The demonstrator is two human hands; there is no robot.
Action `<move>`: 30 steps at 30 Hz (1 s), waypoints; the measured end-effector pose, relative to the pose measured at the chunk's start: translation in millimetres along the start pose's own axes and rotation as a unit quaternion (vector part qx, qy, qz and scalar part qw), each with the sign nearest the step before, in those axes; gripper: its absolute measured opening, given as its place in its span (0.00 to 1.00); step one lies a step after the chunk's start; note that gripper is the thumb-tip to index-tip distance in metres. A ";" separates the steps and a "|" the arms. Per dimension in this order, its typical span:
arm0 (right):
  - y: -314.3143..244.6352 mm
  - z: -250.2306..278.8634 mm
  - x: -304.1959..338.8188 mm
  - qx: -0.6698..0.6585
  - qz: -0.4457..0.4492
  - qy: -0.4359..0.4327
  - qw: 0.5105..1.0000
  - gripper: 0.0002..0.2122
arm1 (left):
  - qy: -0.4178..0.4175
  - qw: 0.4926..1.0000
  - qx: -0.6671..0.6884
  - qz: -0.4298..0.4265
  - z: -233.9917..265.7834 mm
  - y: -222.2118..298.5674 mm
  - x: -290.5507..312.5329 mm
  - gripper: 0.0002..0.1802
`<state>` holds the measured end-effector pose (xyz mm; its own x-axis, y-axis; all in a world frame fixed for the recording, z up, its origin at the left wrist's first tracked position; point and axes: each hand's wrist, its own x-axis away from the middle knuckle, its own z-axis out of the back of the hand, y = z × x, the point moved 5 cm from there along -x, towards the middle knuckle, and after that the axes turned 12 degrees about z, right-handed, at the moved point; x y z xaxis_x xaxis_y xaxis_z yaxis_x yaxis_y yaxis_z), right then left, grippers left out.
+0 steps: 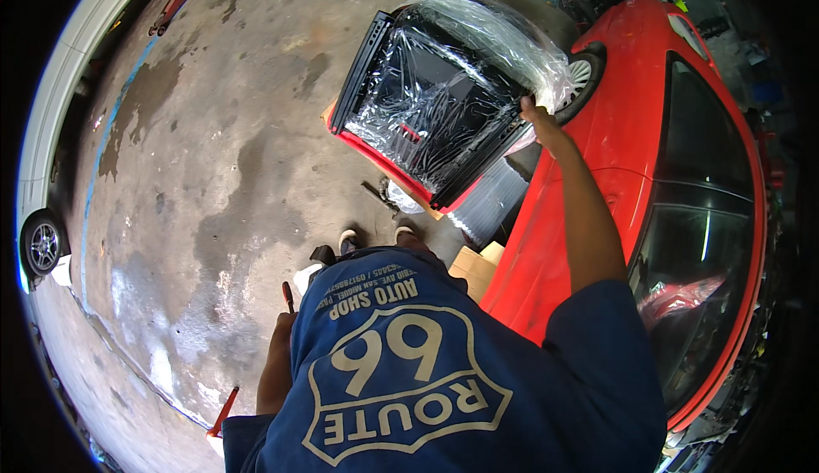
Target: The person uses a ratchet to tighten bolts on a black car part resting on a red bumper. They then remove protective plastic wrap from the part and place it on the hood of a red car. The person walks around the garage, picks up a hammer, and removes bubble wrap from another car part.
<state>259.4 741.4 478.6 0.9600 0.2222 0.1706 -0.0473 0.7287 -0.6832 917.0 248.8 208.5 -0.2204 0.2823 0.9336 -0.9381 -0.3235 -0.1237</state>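
In front of me is a black framed panel [354, 72] with dark rails along its sides, its middle covered in clear plastic wrap [478, 21] that bunches up along the far side. Red edging shows beneath its near side. My right hand [539, 119] reaches forward and is closed at the panel's right corner, where rail and plastic meet. Low at my left side, my left hand [285, 321] is closed around a slim tool with a red-and-black handle [288, 296]; its working end cannot be made out.
A red car [597, 183] stands close along my right. Cardboard [471, 270] and a ribbed grey sheet [490, 200] lie between it and the panel. To the left, a white car [51, 106] is parked beyond a blue floor line [101, 162]. Dark stains mark the concrete.
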 end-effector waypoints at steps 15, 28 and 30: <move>-13.1 10.1 11.0 -0.017 0.136 -0.017 0.990 0.33 | 0.082 0.975 -0.161 -0.127 -177.0 -8.5 -24.9 0.28; -19.3 -34.8 43.8 0.186 0.233 0.075 0.952 0.28 | 0.023 0.988 -0.147 -0.031 -258.6 -81.4 33.3 0.27; -19.6 -32.8 43.3 0.166 0.234 0.081 0.954 0.28 | 0.030 0.988 -0.145 -0.031 -259.5 -87.0 39.1 0.26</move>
<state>311.0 715.5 476.1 0.8406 0.4910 -0.2288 -0.5412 0.7446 -0.3907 920.8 522.4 168.5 -0.1681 0.3494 0.9218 -0.9854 -0.0334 -0.1670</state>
